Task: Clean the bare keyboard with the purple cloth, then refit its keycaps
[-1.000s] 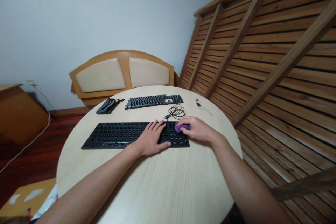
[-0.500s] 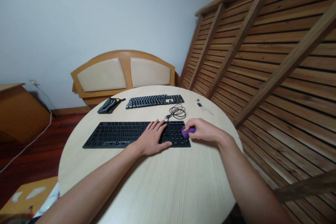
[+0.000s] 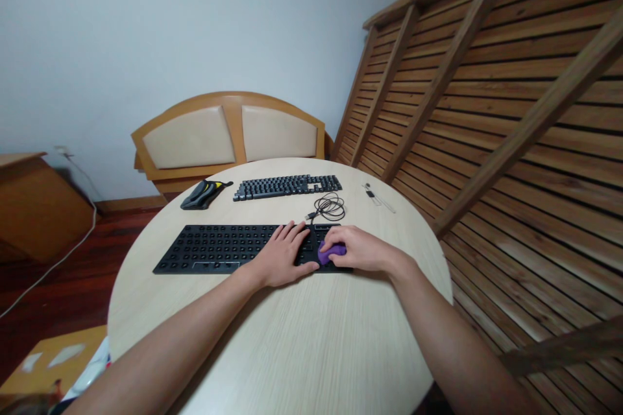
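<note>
A black keyboard [image 3: 219, 248] without its keycaps lies across the table, bare switches facing up. My left hand [image 3: 282, 255] rests spread on its right half, pressing it from above and hiding part of the switches. In my right hand [image 3: 357, 248] is a soft purple wad [image 3: 329, 253]; whether it is cloth or putty I cannot tell. The fingers are pinched round the wad, which touches the number pad at the keyboard's right end. Behind the keyboard lies its coiled black cable [image 3: 329, 207] with a USB plug.
Loose black keycaps [image 3: 272, 187] stand in rows at the back of the round table [image 3: 311, 337]. A black and yellow item [image 3: 203, 195] lies back left. A small wire tool [image 3: 377, 198] is at the back right. A slatted wooden panel [image 3: 487, 110] leans close on the right.
My right hand has moved left with the purple wad, from the keyboard's right edge to further in over the number pad. My left hand has stayed in place.
</note>
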A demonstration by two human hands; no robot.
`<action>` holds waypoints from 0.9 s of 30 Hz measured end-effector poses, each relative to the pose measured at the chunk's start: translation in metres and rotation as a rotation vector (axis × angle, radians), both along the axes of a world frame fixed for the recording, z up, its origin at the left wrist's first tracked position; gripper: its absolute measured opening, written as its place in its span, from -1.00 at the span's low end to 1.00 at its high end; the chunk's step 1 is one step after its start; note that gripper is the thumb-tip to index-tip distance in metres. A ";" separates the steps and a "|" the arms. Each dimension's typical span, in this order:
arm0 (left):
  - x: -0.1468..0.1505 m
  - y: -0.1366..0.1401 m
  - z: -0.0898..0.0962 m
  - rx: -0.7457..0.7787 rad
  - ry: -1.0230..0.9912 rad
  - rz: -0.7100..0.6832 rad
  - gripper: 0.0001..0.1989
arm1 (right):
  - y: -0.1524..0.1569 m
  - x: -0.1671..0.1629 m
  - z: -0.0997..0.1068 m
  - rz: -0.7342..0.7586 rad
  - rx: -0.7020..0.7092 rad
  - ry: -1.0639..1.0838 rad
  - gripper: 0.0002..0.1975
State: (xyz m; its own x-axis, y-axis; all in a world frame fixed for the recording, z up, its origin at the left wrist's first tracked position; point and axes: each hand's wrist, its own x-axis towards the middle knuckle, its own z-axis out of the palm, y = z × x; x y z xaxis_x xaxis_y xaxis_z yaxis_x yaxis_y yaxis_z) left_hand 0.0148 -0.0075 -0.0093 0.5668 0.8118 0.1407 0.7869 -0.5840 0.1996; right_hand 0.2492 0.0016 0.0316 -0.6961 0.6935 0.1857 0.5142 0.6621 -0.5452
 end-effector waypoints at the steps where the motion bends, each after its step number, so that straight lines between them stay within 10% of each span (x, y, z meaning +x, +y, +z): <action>1: 0.000 0.000 0.000 -0.001 -0.001 0.000 -0.15 | 0.000 0.003 0.000 -0.016 -0.011 -0.011 -0.74; 9: 0.000 0.000 0.002 -0.014 0.020 -0.001 -0.12 | 0.007 0.043 0.003 -0.248 -0.312 -0.083 -0.79; 20: -0.001 -0.001 0.005 -0.019 0.065 -0.033 -0.14 | -0.009 -0.005 0.006 0.075 -0.028 0.003 -0.72; 27: -0.004 0.001 0.007 -0.023 0.138 -0.055 -0.13 | -0.006 0.010 0.003 0.001 -0.119 -0.063 -0.73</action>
State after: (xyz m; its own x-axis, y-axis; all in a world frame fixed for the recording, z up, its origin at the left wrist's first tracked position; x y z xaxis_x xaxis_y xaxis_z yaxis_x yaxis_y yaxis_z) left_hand 0.0104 -0.0070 -0.0022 0.6232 0.7810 0.0403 0.7746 -0.6235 0.1059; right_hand 0.2587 -0.0040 0.0345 -0.7045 0.7073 0.0580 0.5495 0.5953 -0.5863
